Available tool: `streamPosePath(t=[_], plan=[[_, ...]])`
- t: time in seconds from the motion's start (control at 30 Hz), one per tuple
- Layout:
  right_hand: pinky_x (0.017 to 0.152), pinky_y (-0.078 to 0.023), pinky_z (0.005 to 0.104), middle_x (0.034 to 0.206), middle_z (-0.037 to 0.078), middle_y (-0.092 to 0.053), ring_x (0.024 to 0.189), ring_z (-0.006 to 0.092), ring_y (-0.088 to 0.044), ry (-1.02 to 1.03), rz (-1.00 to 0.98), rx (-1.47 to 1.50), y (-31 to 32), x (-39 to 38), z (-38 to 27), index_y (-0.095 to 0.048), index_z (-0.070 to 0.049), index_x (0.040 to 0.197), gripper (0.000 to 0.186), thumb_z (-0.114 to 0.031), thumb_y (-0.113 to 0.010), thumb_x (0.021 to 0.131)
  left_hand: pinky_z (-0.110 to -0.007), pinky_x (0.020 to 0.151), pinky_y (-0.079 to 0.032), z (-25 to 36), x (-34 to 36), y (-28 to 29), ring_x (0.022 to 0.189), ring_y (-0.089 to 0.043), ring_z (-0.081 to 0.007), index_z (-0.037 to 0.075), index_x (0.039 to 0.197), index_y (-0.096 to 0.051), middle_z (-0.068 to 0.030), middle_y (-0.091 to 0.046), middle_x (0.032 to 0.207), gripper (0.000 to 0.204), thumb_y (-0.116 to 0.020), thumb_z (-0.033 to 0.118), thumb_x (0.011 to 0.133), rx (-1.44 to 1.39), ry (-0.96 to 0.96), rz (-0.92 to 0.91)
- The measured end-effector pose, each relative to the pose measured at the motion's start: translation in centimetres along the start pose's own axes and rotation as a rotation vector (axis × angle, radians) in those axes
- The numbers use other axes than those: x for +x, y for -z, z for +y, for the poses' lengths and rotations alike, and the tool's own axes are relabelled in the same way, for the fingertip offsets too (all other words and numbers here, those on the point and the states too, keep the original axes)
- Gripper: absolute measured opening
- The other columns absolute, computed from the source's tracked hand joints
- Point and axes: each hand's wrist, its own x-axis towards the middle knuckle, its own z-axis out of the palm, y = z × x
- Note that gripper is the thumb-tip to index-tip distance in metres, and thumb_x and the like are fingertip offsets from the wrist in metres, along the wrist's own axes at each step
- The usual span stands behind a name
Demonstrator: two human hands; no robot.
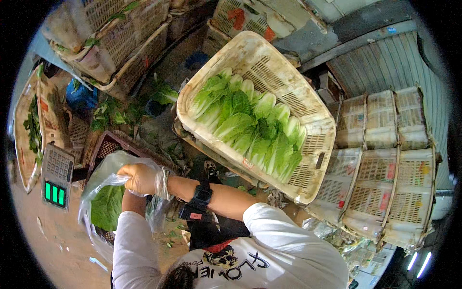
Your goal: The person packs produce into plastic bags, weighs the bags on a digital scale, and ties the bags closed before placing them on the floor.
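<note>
My gloved right hand (139,179) reaches across to the left, its fingers closed on the gathered rim of a clear plastic bag (86,202). Broad green leaves (106,208) of a leafy vegetable show inside the bag. My left forearm (133,204) runs up beside the bag and passes under the right hand; the left hand itself is hidden there. A white basket (317,130), tilted, holds several heads of pale-stemmed leafy cabbage (250,120) in rows. Left of the bag stands a scale display (57,176) with green lit digits and a keypad.
A dark reddish crate (108,142) lies just beyond the bag. Stacked dirty baskets (130,53) rise at the far left, with a blue bag (81,96) and loose greens (110,113) below. Another basket (30,139) stands at left. More stacked baskets (370,183) fill the right.
</note>
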Motion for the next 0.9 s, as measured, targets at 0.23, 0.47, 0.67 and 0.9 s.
streamPosePath(t=[0.23, 0.47, 0.67, 0.9], plan=[[0.058, -0.045, 0.0254, 0.078, 0.007, -0.055, 0.065, 0.0097, -0.051, -0.192, 0.115, 0.401, 2.1, 0.5, 1.0, -0.047, -0.003, 0.116, 0.047, 0.002, -0.057, 0.070, -0.035, 0.078, -0.045, -0.6, -0.5, 2.1, 0.094, -0.055, -0.0243, 0.003, 0.089, -0.061, -0.0133, -0.058, 0.099, 0.019, -0.053, 0.015, 0.078, 0.008, -0.011, -0.068], [0.071, -0.046, 0.0302, 0.089, 0.013, -0.060, 0.076, 0.0203, -0.058, -0.133, 0.141, 0.226, 1.0, 2.5, 2.3, -0.051, -0.003, 0.112, 0.044, -0.004, -0.059, 0.069, -0.034, 0.080, -0.044, 0.7, 0.0, 3.7, 0.098, -0.054, -0.0240, 0.003, 0.093, -0.060, -0.0130, -0.056, 0.103, 0.020, -0.052, 0.016, 0.079, -0.014, -0.031, -0.116], [0.081, -0.044, 0.0295, 0.103, 0.016, -0.057, 0.093, 0.0203, -0.056, 0.260, 0.132, -0.063, 3.5, 1.4, 2.5, -0.051, 0.005, 0.109, 0.035, -0.013, -0.057, 0.079, -0.034, 0.082, -0.043, 4.4, 2.2, 4.2, 0.100, -0.053, -0.0237, 0.002, 0.096, -0.059, -0.0128, -0.055, 0.106, 0.022, -0.052, 0.016, 0.080, -0.178, -0.134, -0.120], [0.050, -0.040, 0.0167, 0.083, 0.000, -0.054, 0.059, 0.0048, -0.046, -0.330, 0.098, 0.760, 5.6, 1.6, -0.8, -0.050, -0.002, 0.115, 0.035, -0.004, -0.052, 0.080, -0.034, 0.084, -0.042, 6.3, -3.0, 10.8, 0.103, -0.051, -0.0234, 0.002, 0.099, -0.058, -0.0125, -0.053, 0.110, 0.024, -0.052, 0.017, 0.081, -0.266, 0.016, 0.111]])
